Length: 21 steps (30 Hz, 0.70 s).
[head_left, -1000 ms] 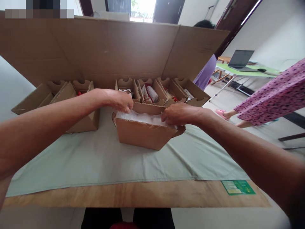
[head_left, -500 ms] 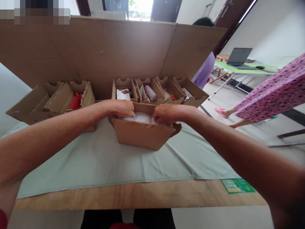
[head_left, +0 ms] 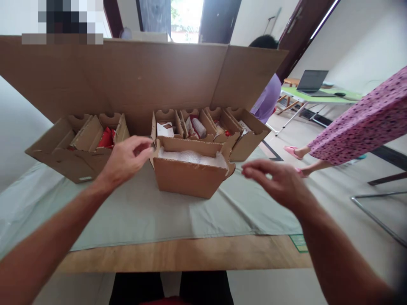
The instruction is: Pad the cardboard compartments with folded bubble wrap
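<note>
Two hands, both empty, flank a small open cardboard box (head_left: 187, 180) that stands on a pale green cloth (head_left: 143, 212) over the wooden table (head_left: 184, 254). Half a second ago both hands were pressed down on the sheet of bubble wrap (head_left: 190, 157) inside the box. Now they have lifted off and moved apart, and the wrap lies flat and level with the rim, filling the opening.

The left hand (head_left: 122, 161) sits at nine o'clock of the box with its fingers loosely spread. Its fingertips are just beside the box's left flap, and contact cannot be told. The right hand (head_left: 280, 184) hovers between three and four o'clock, palm down and fingers stretched toward the box, clearly apart from it.

At twelve o'clock, behind the box, a row of divided cartons (head_left: 244, 142) holds red and white packets. A second set of cartons (head_left: 73, 159) lies at ten o'clock, with a tall cardboard flap (head_left: 127, 80) rising behind both. Off at two o'clock, well away, a person in a floral dress (head_left: 359, 123) stands near a green desk with a laptop (head_left: 311, 80).
</note>
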Each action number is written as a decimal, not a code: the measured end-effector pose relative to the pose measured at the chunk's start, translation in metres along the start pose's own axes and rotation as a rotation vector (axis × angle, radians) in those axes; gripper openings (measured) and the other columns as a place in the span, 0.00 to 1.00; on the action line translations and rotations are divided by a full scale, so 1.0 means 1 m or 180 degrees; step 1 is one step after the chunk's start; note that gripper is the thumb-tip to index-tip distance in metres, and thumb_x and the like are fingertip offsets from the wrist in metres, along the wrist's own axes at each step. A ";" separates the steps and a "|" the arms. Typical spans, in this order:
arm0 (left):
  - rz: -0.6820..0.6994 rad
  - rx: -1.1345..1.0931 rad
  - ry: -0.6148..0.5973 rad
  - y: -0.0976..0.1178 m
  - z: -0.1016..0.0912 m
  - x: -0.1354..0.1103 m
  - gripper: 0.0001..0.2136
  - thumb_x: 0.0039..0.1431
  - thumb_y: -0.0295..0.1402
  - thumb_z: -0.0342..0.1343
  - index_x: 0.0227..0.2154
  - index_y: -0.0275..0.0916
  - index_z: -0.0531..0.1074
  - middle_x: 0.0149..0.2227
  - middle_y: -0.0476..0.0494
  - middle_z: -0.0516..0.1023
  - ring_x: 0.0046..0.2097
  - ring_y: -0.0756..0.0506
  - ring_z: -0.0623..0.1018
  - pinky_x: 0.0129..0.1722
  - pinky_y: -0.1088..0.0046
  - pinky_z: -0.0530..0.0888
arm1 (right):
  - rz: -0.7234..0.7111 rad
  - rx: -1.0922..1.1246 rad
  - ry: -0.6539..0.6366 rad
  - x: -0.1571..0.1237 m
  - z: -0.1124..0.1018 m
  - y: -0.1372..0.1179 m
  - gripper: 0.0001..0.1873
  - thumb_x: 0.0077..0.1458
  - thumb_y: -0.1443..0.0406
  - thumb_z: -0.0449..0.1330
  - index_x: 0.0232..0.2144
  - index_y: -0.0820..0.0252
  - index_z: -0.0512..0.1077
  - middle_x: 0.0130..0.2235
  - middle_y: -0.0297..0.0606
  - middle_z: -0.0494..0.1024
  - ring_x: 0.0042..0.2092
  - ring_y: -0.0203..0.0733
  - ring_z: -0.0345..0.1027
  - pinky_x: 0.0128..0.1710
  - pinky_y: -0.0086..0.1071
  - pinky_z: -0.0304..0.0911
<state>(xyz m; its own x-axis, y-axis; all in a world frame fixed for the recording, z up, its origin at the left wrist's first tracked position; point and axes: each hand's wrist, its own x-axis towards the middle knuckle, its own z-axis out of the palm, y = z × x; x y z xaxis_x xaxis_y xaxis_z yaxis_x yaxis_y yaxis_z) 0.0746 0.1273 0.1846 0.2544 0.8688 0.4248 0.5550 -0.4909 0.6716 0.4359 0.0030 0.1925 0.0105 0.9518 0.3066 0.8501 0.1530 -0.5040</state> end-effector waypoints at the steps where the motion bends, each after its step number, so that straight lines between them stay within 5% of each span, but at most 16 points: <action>1: -0.0316 -0.0325 0.0264 -0.015 0.004 -0.014 0.19 0.56 0.47 0.60 0.45 0.40 0.78 0.45 0.40 0.81 0.45 0.40 0.78 0.48 0.64 0.73 | 0.0223 0.0344 0.0081 -0.017 0.012 0.012 0.17 0.60 0.51 0.59 0.37 0.56 0.79 0.35 0.41 0.83 0.36 0.47 0.75 0.35 0.37 0.66; 4: -0.1120 -0.1288 0.0340 -0.051 0.031 -0.045 0.33 0.52 0.54 0.62 0.54 0.36 0.73 0.53 0.33 0.78 0.53 0.36 0.77 0.50 0.60 0.75 | 0.0702 0.1219 0.0191 -0.045 0.060 0.033 0.24 0.57 0.48 0.63 0.48 0.56 0.76 0.47 0.46 0.82 0.45 0.52 0.77 0.42 0.42 0.71; 8: -0.1103 -0.2264 0.0016 -0.054 0.064 -0.057 0.36 0.58 0.56 0.60 0.64 0.41 0.65 0.65 0.34 0.69 0.64 0.35 0.70 0.55 0.61 0.74 | 0.0769 0.1838 0.0421 -0.043 0.102 0.024 0.36 0.56 0.45 0.64 0.60 0.56 0.68 0.59 0.51 0.75 0.58 0.56 0.71 0.49 0.45 0.71; 15: -0.0630 -0.2555 -0.0275 -0.045 0.075 -0.054 0.33 0.59 0.55 0.62 0.63 0.45 0.65 0.66 0.38 0.68 0.68 0.35 0.66 0.63 0.61 0.70 | 0.0654 0.1919 0.0606 -0.036 0.101 0.016 0.41 0.57 0.44 0.64 0.66 0.52 0.60 0.68 0.51 0.64 0.65 0.56 0.63 0.55 0.47 0.66; 21: -0.0588 -0.2395 -0.0374 -0.061 0.094 -0.052 0.38 0.56 0.54 0.64 0.64 0.41 0.62 0.64 0.35 0.70 0.66 0.35 0.69 0.67 0.57 0.65 | 0.0546 0.1980 0.0394 -0.026 0.118 0.014 0.37 0.61 0.42 0.58 0.62 0.57 0.63 0.62 0.51 0.71 0.61 0.56 0.67 0.55 0.46 0.68</action>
<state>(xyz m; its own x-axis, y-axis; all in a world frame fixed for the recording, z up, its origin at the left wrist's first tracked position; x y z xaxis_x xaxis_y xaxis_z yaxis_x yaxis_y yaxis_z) 0.1022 0.1184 0.0645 0.3157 0.9212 0.2273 -0.0787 -0.2133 0.9738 0.3858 0.0116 0.0823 0.2108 0.9444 0.2523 0.3681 0.1624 -0.9155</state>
